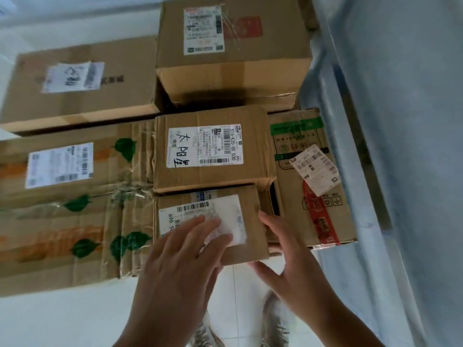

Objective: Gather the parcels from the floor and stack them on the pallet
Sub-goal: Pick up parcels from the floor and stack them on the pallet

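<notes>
A small cardboard parcel (250, 209) with a white label lies at the near edge of the stack. My left hand (180, 261) rests flat on its top, fingers spread over the label. My right hand (288, 256) is at its right near corner, fingers apart, thumb under the front edge. Behind it sits a parcel with a handwritten label (210, 149). To the left lie long flat boxes with green leaf prints (75, 204). A box with green and red print (315, 186) stands at the right. The pallet is hidden under the boxes.
Two larger boxes stand at the back, one on the left (80, 81) and a taller one (230, 48) in the middle. A pale blue wall or sheet (400, 146) runs along the right. White tiled floor (75, 319) and my shoes (273, 319) lie below.
</notes>
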{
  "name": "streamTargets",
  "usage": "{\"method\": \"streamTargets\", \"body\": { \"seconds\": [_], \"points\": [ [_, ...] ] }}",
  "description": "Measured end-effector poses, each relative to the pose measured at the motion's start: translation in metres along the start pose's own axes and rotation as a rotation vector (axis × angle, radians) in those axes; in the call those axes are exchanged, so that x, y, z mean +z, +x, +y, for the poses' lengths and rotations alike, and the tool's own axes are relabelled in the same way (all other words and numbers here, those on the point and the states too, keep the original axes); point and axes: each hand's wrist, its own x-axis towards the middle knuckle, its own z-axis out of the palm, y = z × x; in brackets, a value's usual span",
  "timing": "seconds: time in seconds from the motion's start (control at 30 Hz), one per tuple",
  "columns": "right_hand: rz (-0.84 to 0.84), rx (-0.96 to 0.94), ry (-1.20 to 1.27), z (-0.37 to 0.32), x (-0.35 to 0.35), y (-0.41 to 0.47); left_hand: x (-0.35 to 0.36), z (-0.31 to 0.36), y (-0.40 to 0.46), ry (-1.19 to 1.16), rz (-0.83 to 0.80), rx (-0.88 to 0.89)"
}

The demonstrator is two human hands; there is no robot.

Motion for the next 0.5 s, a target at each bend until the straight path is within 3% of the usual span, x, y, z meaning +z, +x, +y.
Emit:
{"method": "streamTargets", "body": {
  "seconds": [0.13,0.23,0.33,0.5],
  "points": [
    [0.027,0.07,-0.043,-0.01,-0.021,-0.006,-0.008,-0.002,-0.004,-0.065,-0.024,-0.036],
    [0.217,0.112,0.03,-0.019,-0.042,0.011,-0.024,-0.022,0.003,-0.173,0.089,-0.221],
    [0.262,0.132,0.066,-0.026,-0.053,0.043,-0.04,-0.048,0.019,-0.215,0.138,-0.373],
    [0.189,0.157,0.054,-0.04,-0.042,0.088,-0.053,-0.071,0.048,-0.221,-0.013,-0.416]
  ]
}}
